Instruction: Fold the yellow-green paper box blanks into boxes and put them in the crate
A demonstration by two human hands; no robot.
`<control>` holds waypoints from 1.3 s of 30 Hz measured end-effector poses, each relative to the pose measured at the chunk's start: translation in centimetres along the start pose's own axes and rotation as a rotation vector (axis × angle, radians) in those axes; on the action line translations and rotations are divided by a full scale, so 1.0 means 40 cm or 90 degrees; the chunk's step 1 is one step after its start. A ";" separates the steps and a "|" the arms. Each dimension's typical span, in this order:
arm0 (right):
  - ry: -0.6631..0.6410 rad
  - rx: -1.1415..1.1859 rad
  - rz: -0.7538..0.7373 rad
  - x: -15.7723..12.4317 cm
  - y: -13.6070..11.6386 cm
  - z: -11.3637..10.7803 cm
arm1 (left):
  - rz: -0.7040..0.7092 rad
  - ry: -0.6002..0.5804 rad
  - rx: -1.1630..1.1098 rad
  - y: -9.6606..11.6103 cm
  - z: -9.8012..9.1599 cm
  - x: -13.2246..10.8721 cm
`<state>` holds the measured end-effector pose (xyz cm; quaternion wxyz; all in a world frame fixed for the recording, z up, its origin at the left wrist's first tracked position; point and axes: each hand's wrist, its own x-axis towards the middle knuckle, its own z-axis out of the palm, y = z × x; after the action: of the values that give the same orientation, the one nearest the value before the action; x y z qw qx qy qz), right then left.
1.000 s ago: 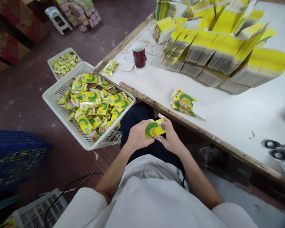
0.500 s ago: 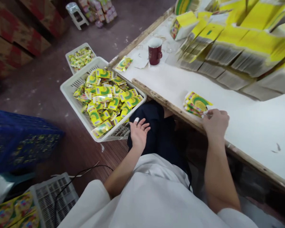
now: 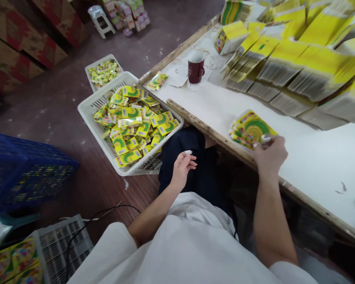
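My right hand [image 3: 269,154] is at the table's near edge, its fingers pinched on the top sheet of a small stack of yellow-green flat packets [image 3: 250,130], lifting that sheet's near corner. My left hand [image 3: 183,165] hovers over my lap with loosely curled fingers and holds nothing; a white tape wraps one fingertip. Beside my left knee stands a white plastic basket [image 3: 90,108] filled with several folded yellow-green packets [image 3: 134,126].
A dark red mug [image 3: 195,68] stands on the white table [image 3: 313,157], with rows of stacked yellow flat cartons [image 3: 290,59] behind it. On the floor are a second small white tray [image 3: 102,71], a blue crate [image 3: 23,169], a white stool [image 3: 99,17] and cardboard boxes [image 3: 17,43].
Both hands held a folded packet over my lap; it is gone from them. My right hand moved to the stack on the table and lifted its top sheet; my left hand stayed low, empty.
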<state>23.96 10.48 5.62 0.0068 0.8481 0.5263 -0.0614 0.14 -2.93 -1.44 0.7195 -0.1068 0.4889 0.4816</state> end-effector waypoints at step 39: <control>-0.185 0.125 -0.644 -0.229 -0.115 -0.059 | 0.324 -0.218 0.307 0.168 -0.020 0.033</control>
<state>16.08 4.54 9.23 -0.0304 0.4680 0.8547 -0.2226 -5.64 0.78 -0.77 0.6527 0.2720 0.4714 0.5271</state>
